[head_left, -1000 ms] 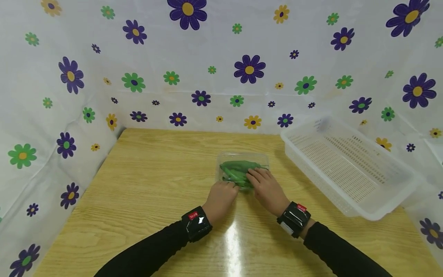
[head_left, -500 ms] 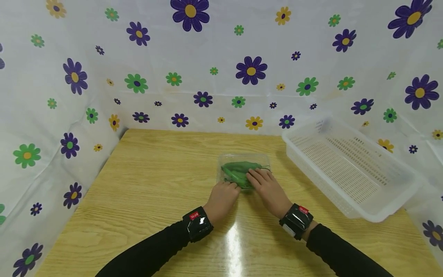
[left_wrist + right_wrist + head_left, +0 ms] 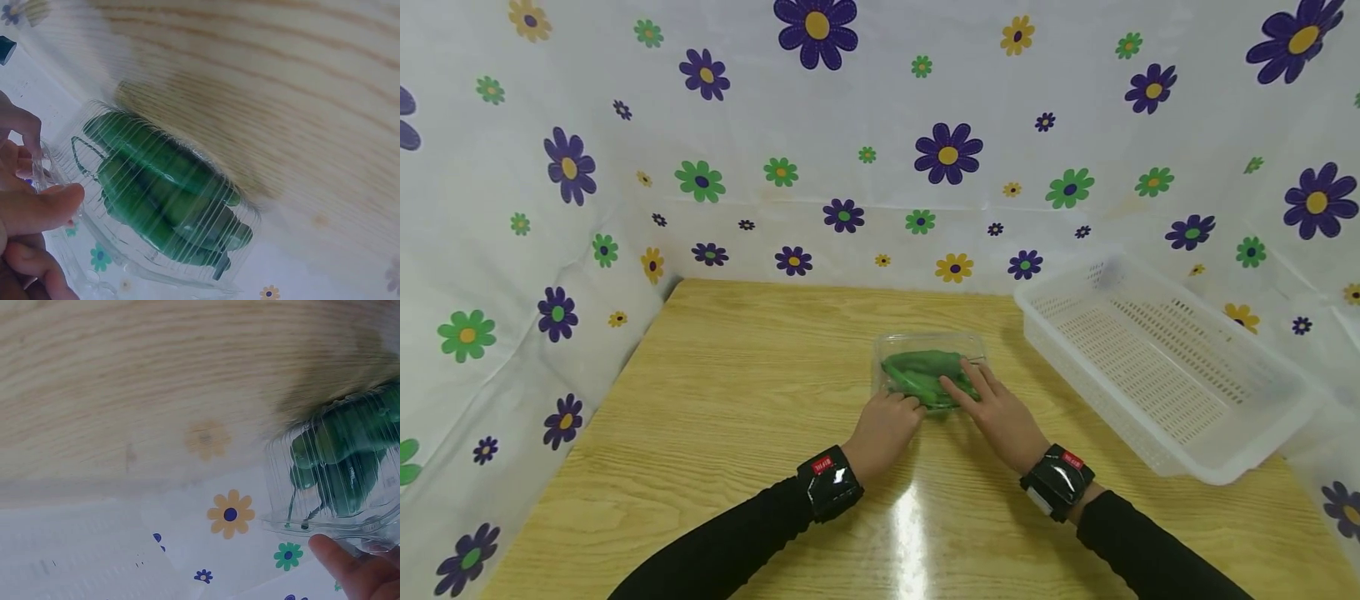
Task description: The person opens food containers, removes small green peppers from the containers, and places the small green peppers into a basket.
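A clear plastic box (image 3: pixel 929 338) with ridged walls stands on the table, holding several long green peppers (image 3: pixel 925 363). At its near left edge is my left hand (image 3: pixel 883 435), fingers curled. The left wrist view shows that thumb and fingers pinching the box's clear rim (image 3: pixel 109 245), with the dark green peppers (image 3: pixel 156 181) behind the ridged wall. My right hand (image 3: pixel 1002 421) lies over the box's right side with its fingers stretched out and spread. In the right wrist view one fingertip (image 3: pixel 325 545) is right at the rim, below the pepper stems.
To the right, a large white perforated plastic basket (image 3: pixel 1165 375) rests on the wooden table (image 3: pixel 760 358), set at an angle. White cloth (image 3: pixel 737 125) printed with flowers hangs behind and along both sides.
My right hand has shifted slightly right along the box, and its fingers have spread apart. The left hand keeps its hold at the near left edge. The head view has drifted a little.
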Tool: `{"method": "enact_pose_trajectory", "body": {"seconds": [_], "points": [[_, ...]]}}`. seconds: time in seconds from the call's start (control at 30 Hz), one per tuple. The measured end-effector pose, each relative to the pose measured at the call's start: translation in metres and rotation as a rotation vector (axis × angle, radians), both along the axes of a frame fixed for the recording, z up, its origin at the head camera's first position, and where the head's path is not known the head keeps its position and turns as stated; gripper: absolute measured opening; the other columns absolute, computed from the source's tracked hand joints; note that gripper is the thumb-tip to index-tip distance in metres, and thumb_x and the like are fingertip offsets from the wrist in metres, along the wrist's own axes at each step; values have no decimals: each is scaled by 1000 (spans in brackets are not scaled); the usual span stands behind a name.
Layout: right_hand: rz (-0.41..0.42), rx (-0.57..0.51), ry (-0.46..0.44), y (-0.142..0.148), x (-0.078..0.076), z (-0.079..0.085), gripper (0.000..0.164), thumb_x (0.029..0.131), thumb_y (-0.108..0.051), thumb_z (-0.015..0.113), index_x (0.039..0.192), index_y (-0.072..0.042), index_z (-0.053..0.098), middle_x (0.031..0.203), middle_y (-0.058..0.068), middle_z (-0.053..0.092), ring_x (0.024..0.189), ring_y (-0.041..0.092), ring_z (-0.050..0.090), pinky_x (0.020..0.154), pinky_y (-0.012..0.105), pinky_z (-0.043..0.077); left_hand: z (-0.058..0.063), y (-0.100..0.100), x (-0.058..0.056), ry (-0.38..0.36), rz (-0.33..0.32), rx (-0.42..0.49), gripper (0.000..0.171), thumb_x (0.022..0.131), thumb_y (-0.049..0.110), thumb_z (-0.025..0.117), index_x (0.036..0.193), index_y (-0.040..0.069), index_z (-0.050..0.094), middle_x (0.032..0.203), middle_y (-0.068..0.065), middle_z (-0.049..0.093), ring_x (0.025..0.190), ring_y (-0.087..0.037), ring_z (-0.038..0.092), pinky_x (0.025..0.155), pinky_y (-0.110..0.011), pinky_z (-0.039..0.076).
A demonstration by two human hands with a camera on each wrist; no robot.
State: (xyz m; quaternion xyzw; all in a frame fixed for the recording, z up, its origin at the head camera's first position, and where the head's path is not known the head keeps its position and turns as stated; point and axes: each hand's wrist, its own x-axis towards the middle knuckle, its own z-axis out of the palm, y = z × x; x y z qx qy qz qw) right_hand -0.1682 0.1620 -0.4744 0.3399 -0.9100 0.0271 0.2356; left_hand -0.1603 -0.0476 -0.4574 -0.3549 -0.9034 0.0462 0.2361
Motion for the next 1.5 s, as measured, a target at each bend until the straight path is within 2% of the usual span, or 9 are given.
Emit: {"method": "enact_pose_trajectory", "body": {"seconds": [0.2, 0.43, 0.73, 0.87, 1.03, 1.13, 1.33, 1.5], "points": [[-4, 88, 48, 2, 2, 5, 77, 70, 12, 74, 137, -16, 50, 133, 22, 50, 117, 42, 55, 71, 33, 60, 2, -1, 1, 0, -20, 1, 8, 79, 15, 73, 86, 20, 75, 81, 8, 70, 69, -8, 63, 57, -19, 48], [-19, 137, -17, 3, 4, 15, 74, 74, 8, 74, 138, -17, 49, 132, 21, 53, 118, 40, 55, 65, 30, 60, 0, -2, 0, -6, -25, -20, 11, 79, 15, 74, 89, 19, 76, 83, 8, 71, 72, -8, 64, 59, -19, 49], [-25, 127, -100, 3, 3, 24, 71, 75, -4, 76, 139, -18, 48, 133, 20, 54, 118, 39, 56, 63, 32, 60, 2, -2, 1, 16, -30, -54, 15, 78, 16, 74, 93, 18, 75, 88, 7, 72, 75, -8, 66, 67, -21, 53], [-22, 122, -121, 3, 2, 26, 72, 75, -6, 77, 139, -19, 48, 133, 20, 54, 117, 38, 57, 64, 33, 60, 0, -2, 2, 30, -21, -85, 17, 79, 16, 74, 95, 17, 75, 88, 7, 72, 75, -8, 67, 65, -21, 54], [-16, 75, -112, 3, 2, 29, 70, 73, -4, 78, 136, -18, 51, 130, 19, 57, 113, 38, 59, 56, 30, 58, -4, -2, 1, 57, -40, -85, 13, 79, 16, 73, 92, 18, 76, 85, 7, 72, 73, -8, 66, 61, -19, 53], [4, 52, -90, 2, 1, 34, 72, 71, -5, 80, 136, -17, 51, 129, 17, 58, 113, 37, 59, 55, 29, 57, -5, -4, 1, 41, -39, -57, 12, 79, 15, 74, 90, 18, 76, 85, 7, 72, 73, -9, 65, 60, -20, 52], [17, 77, -64, 2, 1, 39, 74, 70, -8, 81, 137, -18, 51, 132, 15, 56, 116, 35, 58, 60, 28, 58, -6, -6, 2, 43, -28, -39, 12, 78, 14, 75, 89, 18, 76, 82, 7, 71, 71, -9, 65, 56, -19, 50], [-24, 80, 7, 6, 1, 35, 70, 74, -12, 79, 137, -15, 49, 133, 16, 55, 118, 35, 57, 81, 39, 58, -8, -4, 0, 55, -28, -36, 16, 78, 13, 74, 94, 17, 75, 83, 6, 71, 67, -8, 65, 54, -18, 49]]}}
